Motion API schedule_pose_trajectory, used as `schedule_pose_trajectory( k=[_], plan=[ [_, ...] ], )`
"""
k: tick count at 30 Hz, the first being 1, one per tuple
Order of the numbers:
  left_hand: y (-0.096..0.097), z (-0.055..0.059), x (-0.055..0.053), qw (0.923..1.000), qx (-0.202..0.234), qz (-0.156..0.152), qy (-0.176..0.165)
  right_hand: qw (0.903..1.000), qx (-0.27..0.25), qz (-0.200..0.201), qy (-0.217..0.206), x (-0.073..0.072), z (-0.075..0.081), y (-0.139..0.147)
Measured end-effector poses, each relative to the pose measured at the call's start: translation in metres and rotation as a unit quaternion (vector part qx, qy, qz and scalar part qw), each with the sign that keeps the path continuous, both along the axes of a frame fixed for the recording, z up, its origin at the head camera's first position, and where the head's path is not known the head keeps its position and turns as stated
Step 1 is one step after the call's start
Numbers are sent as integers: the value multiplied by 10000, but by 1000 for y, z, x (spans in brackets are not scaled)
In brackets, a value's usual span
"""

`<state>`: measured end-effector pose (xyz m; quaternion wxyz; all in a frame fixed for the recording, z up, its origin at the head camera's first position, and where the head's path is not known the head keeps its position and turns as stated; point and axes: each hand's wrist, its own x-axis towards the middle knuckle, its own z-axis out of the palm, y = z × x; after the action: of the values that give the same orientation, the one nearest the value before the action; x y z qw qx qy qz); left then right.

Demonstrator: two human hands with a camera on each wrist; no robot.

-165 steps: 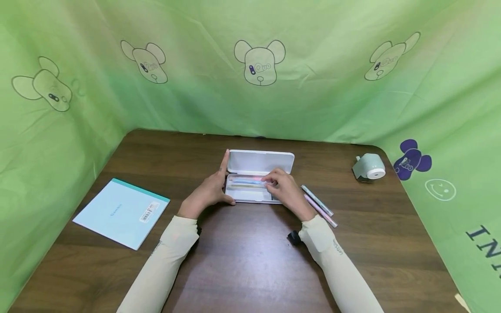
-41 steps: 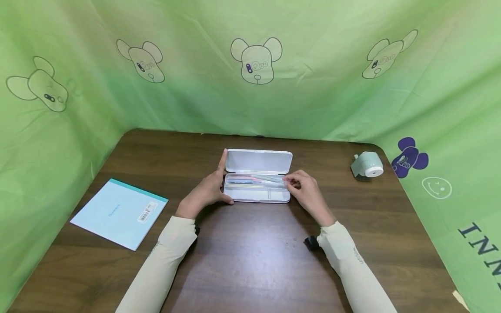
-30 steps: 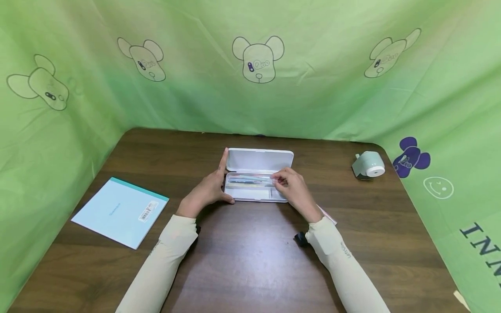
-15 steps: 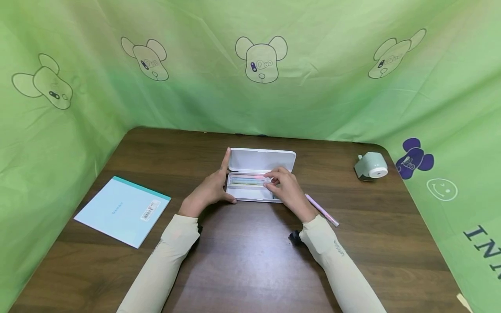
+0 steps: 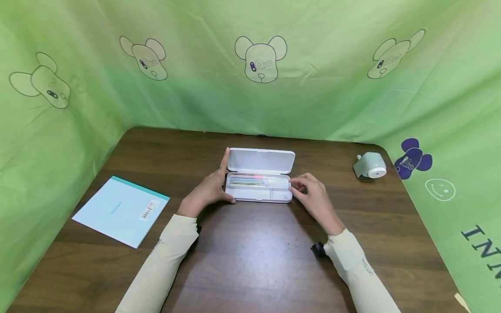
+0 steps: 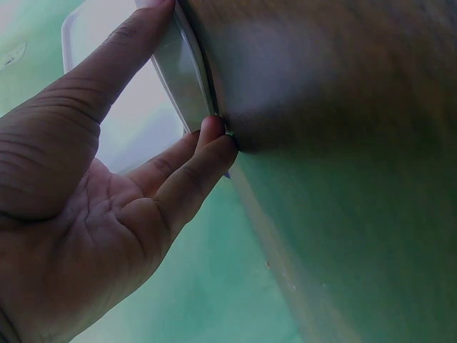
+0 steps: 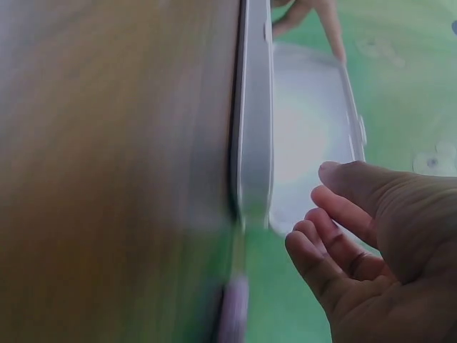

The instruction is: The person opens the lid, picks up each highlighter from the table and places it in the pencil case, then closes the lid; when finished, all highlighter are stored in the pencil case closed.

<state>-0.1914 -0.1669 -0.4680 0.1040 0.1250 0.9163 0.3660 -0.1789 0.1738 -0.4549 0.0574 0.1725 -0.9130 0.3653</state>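
Observation:
A white pencil case (image 5: 250,193) lies on the table with its lid (image 5: 261,161) raised at the back. Several pastel pens (image 5: 248,180) sit in its rear compartment; the front compartments show bare. My left hand (image 5: 209,189) grips the case's left end, thumb at the front edge and fingers toward the back, one finger up along the lid. My right hand (image 5: 313,195) is just off the case's right end, fingers loosely bent, and the right wrist view shows nothing between them. A pinkish-purple pen (image 7: 233,311) lies on the table near that hand; in the head view the arm hides it.
A light blue notebook (image 5: 121,211) with a teal edge and barcode label lies at the left. At the right rear stands a pale green pencil sharpener (image 5: 369,166). Green printed cloth (image 5: 195,95) hangs behind and beside the brown table (image 5: 250,261).
A grey-green pen from the table at the right has gone into the case. My right hand has let go and drawn back rightward. The left hand stays put.

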Motion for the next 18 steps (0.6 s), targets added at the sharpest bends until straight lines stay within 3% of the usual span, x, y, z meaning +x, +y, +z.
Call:
schedule_pose_trajectory(
  k=[1, 4, 11, 18],
  plan=[
    [0, 0, 0, 10000, 3, 11, -1, 10000, 45, -76, 12, 3, 0, 8],
    [3, 16, 7, 9999, -36, -105, -9, 9995, 130, -291, 85, 13, 1, 31],
    [6, 30, 15, 9998, 22, -18, -196, 9977, 182, -597, 251, 43, 1, 80],
    [9, 30, 15, 9997, -114, -5, -238, 9961, 109, -819, 293, 65, -1, 109]
  ],
)
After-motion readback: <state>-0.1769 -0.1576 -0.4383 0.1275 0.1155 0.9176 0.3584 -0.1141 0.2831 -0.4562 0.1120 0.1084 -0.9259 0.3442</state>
